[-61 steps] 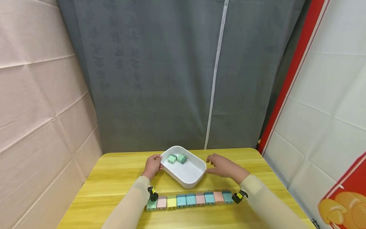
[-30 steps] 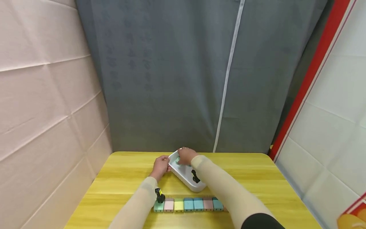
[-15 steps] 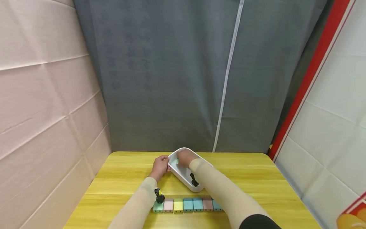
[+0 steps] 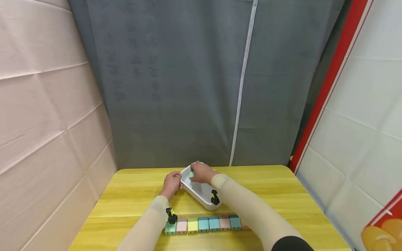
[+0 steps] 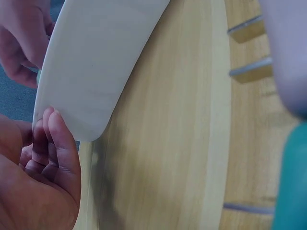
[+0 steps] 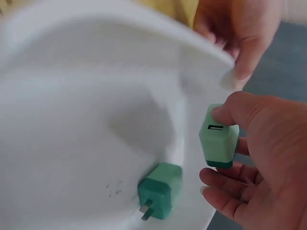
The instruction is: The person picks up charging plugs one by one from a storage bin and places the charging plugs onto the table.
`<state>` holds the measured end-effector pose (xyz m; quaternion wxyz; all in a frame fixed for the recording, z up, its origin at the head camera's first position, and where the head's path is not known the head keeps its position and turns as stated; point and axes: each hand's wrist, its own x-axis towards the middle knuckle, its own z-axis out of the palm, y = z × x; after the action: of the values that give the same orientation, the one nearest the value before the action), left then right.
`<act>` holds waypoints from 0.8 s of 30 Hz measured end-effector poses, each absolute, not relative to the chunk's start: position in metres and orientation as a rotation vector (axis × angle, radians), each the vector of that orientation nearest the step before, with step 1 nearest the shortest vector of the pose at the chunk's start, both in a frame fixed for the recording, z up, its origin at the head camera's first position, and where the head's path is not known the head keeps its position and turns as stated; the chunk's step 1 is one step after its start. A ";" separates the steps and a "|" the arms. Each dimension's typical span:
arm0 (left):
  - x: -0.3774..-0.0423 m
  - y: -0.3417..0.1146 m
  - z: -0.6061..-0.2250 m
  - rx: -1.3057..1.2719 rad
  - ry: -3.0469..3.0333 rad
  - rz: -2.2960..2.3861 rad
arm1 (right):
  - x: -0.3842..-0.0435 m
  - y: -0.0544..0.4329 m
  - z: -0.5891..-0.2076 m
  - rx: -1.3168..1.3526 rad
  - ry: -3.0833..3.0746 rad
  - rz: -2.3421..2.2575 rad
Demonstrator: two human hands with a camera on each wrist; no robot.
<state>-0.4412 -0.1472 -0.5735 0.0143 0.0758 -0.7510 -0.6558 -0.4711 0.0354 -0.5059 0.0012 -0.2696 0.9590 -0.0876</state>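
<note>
My left hand (image 4: 171,183) grips the rim of a white plastic tray (image 4: 198,196) at its left corner, with fingers curled under the wall in the left wrist view. Over the tray's far end, my right hand (image 4: 203,173) pinches a light green USB charger (image 6: 219,139) between thumb and fingers. A USB port faces up on it, and its dark green end points down. A second green charger (image 6: 160,190), with a dark green face and two metal prongs, lies on the tray's floor beside it.
In front of the tray, several pastel chargers (image 4: 203,225) stand in a row on the yellow wooden table (image 4: 132,209), prongs facing away. My right forearm (image 4: 251,205) hides the row's right end. A grey curtain (image 4: 176,104) hangs behind the table.
My right hand has come from beside the tray's right rim to inside its far end and now holds a green charger raised. The left hand has stayed on the rim.
</note>
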 end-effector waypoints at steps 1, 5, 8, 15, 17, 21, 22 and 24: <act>-0.442 -0.148 -0.573 0.246 -2.343 -2.044 | -0.468 0.036 -0.504 -0.847 3.010 -0.296; -0.441 -0.148 -0.572 0.241 -2.352 -2.047 | -0.451 0.040 -0.494 -0.882 3.001 -0.373; -0.439 -0.147 -0.569 0.231 -2.355 -2.048 | -0.434 0.043 -0.487 -0.912 2.984 -0.442; -0.437 -0.146 -0.565 0.205 -2.336 -2.051 | -0.388 0.048 -0.481 -0.998 2.947 -0.642; -0.437 -0.146 -0.565 0.205 -2.331 -2.048 | -0.374 0.048 -0.480 -1.031 2.918 -0.726; -0.438 -0.146 -0.563 0.215 -2.351 -2.025 | -0.342 0.044 -0.479 -1.077 2.841 -0.814; -0.437 -0.146 -0.562 0.223 -2.360 -2.020 | -0.335 0.043 -0.479 -1.084 2.818 -0.821; -0.436 -0.146 -0.562 0.237 -2.369 -2.022 | -0.322 0.040 -0.481 -1.111 2.790 -0.800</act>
<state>-0.4364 -0.1456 -0.5620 0.0088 0.0759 -0.7584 -0.6473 -0.3217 0.0404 -0.4812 0.0172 -0.3575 0.8976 -0.2573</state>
